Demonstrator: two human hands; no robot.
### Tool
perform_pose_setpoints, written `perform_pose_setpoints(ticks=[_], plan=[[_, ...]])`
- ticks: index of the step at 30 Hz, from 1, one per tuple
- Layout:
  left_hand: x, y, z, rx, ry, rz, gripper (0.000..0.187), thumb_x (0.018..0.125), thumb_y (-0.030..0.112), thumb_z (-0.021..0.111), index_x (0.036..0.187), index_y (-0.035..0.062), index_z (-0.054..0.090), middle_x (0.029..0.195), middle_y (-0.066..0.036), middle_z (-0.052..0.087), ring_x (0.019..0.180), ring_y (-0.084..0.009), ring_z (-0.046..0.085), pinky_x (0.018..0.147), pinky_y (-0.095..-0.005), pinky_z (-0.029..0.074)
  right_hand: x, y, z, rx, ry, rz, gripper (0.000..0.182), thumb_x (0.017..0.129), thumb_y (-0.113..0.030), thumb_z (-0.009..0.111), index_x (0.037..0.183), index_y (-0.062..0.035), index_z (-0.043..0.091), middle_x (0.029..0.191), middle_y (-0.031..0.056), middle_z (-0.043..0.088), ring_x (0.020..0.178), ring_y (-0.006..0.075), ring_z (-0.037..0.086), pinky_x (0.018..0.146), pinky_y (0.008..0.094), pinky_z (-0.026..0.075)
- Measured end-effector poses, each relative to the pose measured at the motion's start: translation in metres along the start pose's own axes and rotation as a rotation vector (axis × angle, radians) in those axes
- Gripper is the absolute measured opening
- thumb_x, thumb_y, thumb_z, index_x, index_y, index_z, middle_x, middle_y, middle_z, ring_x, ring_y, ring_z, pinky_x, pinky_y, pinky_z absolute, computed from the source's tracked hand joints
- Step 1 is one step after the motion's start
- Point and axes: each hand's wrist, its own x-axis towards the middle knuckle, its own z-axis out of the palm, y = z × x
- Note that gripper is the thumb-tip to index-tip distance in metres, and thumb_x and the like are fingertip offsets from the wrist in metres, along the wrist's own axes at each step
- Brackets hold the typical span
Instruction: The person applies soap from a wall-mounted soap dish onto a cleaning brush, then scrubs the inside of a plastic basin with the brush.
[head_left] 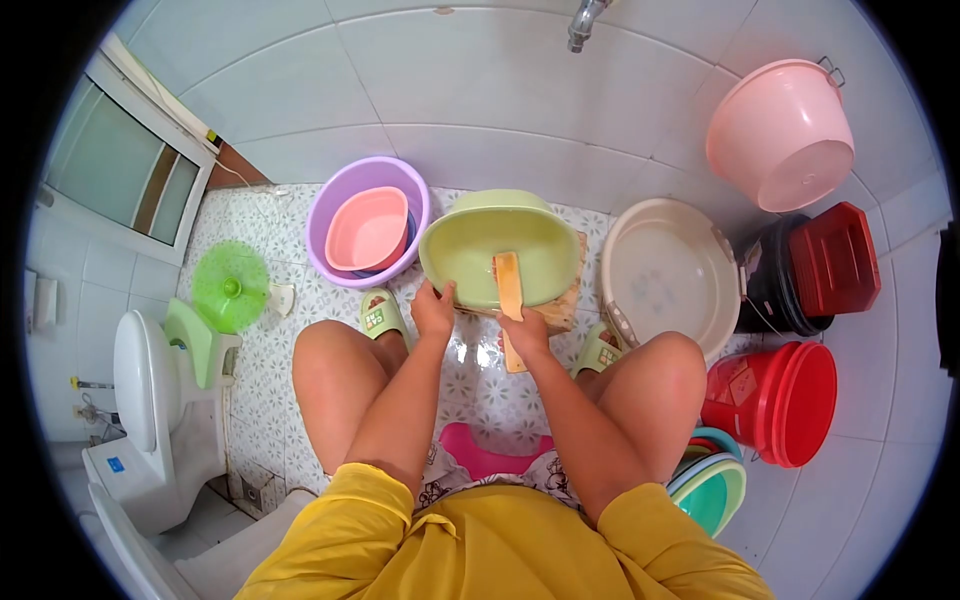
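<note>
A light green basin (500, 225) is tilted toward me, its inside facing up and its near rim low. My left hand (433, 310) grips its near left rim, with the fingers partly hidden behind the edge. My right hand (524, 330) is closed around the middle of a long, flat wooden brush (508, 283). The brush's upper end lies over the inside of the basin, and its lower end sticks out below my hand; I cannot make out its bristles clearly. Under the basin, part of a tan, block-like support (568, 305) shows.
A purple basin (318, 225) holding a pink basin (367, 228) stands left, near a green round cover (230, 287) and a toilet (150, 400). To the right are a beige tub (665, 270), red buckets (770, 400) and stacked basins (715, 495). A tap (583, 25) juts overhead.
</note>
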Motion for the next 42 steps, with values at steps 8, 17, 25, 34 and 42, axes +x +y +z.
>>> perform_pose_setpoints(ticks=[8,17,25,34,42], plan=[[0.012,-0.005,0.008,-0.146,0.006,0.092,0.057,0.069,0.017,0.070,0.120,0.0026,0.048,0.110,-0.019,0.058,0.101,-0.0336,0.056,0.086,-0.0400,0.043,-0.007,-0.006,0.000,-0.109,0.062,-0.043,0.016,0.078,-0.014,0.061,0.084,0.0003,0.058,0.058,0.0074,0.058,0.047,0.0168,0.058,0.045,0.0308,0.048],[0.055,0.081,-0.073,0.093,-0.421,0.385,0.082,0.065,0.013,0.066,0.139,0.0071,0.029,0.125,-0.023,0.049,0.112,-0.0361,0.051,0.095,-0.0385,0.040,-0.007,-0.009,0.004,-0.103,0.073,-0.043,0.014,0.075,-0.012,0.060,0.081,-0.0001,0.056,0.057,0.0078,0.058,0.043,0.0177,0.058,0.045,0.0310,0.048],[0.054,0.058,-0.056,0.048,-0.559,0.420,0.081,0.068,0.007,0.054,0.142,0.0084,0.021,0.128,-0.025,0.046,0.115,-0.0359,0.049,0.096,-0.0375,0.039,-0.020,-0.010,0.003,-0.653,0.265,-0.239,0.072,0.070,-0.007,0.059,0.130,-0.0052,0.019,0.112,0.0258,0.050,0.094,0.0425,0.056,0.081,0.0482,0.045],[0.050,0.071,-0.063,0.008,-0.420,0.340,0.079,0.070,0.007,0.060,0.140,0.0049,0.023,0.124,-0.025,0.049,0.116,-0.0348,0.049,0.096,-0.0394,0.039,-0.023,-0.022,-0.005,-0.880,0.272,-0.355,0.075,0.078,-0.019,0.056,0.143,-0.0268,0.018,0.108,0.0251,0.052,0.092,0.0416,0.056,0.078,0.0480,0.045],[0.046,0.077,-0.067,-0.311,-0.672,-0.006,0.078,0.068,0.004,0.064,0.139,0.0101,0.032,0.125,-0.017,0.051,0.111,-0.0293,0.053,0.094,-0.0347,0.040,-0.014,-0.016,-0.003,-0.858,0.231,-0.409,0.073,0.074,-0.025,0.061,0.140,-0.0233,0.028,0.083,0.0234,0.062,0.079,0.0385,0.061,0.072,0.0464,0.048]])
